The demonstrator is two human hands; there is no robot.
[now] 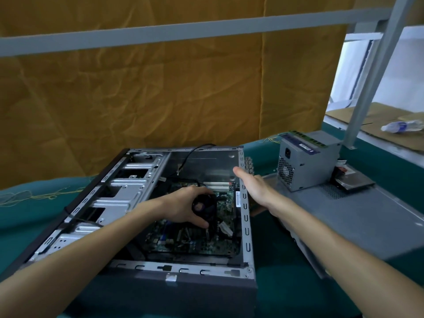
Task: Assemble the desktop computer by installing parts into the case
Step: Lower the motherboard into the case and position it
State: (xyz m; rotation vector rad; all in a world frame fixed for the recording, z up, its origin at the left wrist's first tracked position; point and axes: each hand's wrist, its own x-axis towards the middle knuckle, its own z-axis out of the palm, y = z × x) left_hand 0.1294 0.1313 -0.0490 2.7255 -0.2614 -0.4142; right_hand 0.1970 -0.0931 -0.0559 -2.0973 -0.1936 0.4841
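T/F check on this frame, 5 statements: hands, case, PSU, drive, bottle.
1. The left hand grips the black cooler fan on the motherboard. True.
2. The right hand holds a screwdriver. False: no tool shows; it rests at the rear edge of the case, thumb over the rim.
3. The power supply is mounted inside the case. False: it stands outside, on the grey side panel to the right.
4. A hard drive lies on the panel beside the power supply. True.
5. A plastic bottle stands upright inside the case. False: it lies on its side on cardboard, far right.
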